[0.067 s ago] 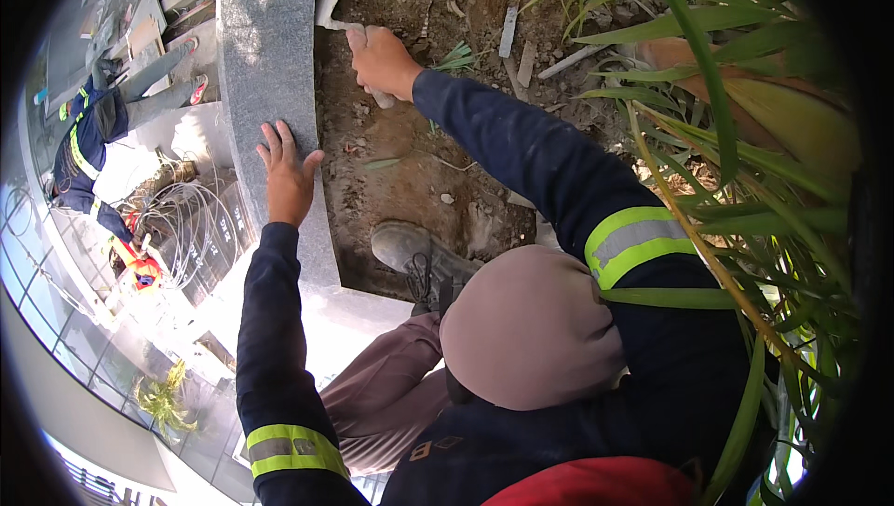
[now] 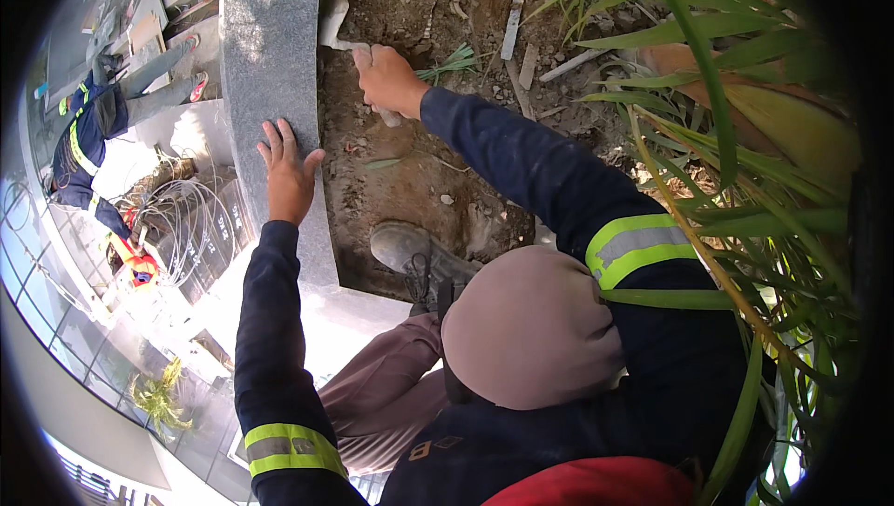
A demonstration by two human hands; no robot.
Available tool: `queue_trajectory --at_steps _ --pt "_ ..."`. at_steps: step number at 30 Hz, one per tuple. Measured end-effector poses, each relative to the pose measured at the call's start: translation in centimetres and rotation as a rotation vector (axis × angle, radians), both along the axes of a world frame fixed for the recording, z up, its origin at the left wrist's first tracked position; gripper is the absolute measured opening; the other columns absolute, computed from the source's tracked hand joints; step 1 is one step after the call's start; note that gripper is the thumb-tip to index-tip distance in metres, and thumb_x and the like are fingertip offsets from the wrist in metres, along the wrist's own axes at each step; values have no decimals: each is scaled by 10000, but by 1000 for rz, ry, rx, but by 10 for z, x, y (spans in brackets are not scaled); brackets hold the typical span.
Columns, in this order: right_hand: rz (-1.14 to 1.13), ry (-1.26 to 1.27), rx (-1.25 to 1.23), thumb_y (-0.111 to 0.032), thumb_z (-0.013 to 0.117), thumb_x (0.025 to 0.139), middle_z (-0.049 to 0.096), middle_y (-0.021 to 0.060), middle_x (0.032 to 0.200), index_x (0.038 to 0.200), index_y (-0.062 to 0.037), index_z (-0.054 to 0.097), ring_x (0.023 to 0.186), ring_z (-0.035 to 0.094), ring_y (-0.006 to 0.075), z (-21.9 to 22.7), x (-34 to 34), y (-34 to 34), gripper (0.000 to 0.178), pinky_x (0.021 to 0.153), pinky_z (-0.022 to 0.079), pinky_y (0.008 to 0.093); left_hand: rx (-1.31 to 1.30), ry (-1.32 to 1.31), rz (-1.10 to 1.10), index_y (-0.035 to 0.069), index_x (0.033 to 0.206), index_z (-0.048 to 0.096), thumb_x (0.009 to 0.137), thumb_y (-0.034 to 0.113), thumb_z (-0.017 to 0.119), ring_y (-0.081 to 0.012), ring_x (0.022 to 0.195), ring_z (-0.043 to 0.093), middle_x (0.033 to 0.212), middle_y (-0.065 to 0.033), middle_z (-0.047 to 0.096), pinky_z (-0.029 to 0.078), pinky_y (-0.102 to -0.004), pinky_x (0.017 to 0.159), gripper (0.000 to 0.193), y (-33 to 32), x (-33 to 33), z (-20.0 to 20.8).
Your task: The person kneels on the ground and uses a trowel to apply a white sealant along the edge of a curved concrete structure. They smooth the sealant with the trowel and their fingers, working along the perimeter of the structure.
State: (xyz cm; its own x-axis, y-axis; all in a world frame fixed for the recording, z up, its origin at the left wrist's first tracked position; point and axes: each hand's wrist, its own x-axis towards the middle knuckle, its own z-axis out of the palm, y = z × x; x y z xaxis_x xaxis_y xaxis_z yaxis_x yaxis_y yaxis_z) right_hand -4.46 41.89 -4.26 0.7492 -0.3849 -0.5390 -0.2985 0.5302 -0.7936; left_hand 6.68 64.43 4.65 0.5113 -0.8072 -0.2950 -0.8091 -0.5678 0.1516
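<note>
My right hand (image 2: 389, 80) is closed round the handle of a trowel, above the bare soil (image 2: 400, 194). The trowel's pale, dirt-smeared blade (image 2: 332, 17) points away from me, right beside the inner edge of a grey stone slab (image 2: 270, 50). On that slab's top rests my left hand (image 2: 288, 171), fingers spread, its thumb reaching to the edge on the soil side. Nothing is held in it. Cut green leaf strips (image 2: 453, 61) lie on the dirt just right of my right hand.
My shoe (image 2: 410, 247) stands in the soil bed. Long green leaves (image 2: 736, 134) hang in along the right. Wood strips (image 2: 512, 22) and rubble lie at the far side. To the left, below the slab, a co-worker (image 2: 84, 138) in dark clothes is near coiled wires (image 2: 196, 217).
My right hand has drawn the trowel slightly toward me and to the right. The left hand stays in place on the slab.
</note>
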Motion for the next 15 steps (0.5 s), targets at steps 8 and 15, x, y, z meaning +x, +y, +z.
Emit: queue_trajectory --at_steps 8,15 --pt "32 7 -12 -336 494 1080 561 62 754 974 -17 491 524 553 134 54 -46 -11 336 452 469 324 -24 -37 109 160 1631 229 943 487 682 -618 1475 181 1700 -217 136 423 -788 951 886 18 0 -14" --pt "253 -53 -148 -249 579 1039 580 74 740 966 -9 492 542 590 151 23 -77 34 265 457 473 337 -14 -38 144 168 1636 221 948 528 654 -600 1489 168 1709 -189 125 401 -799 974 889 14 3 -15"
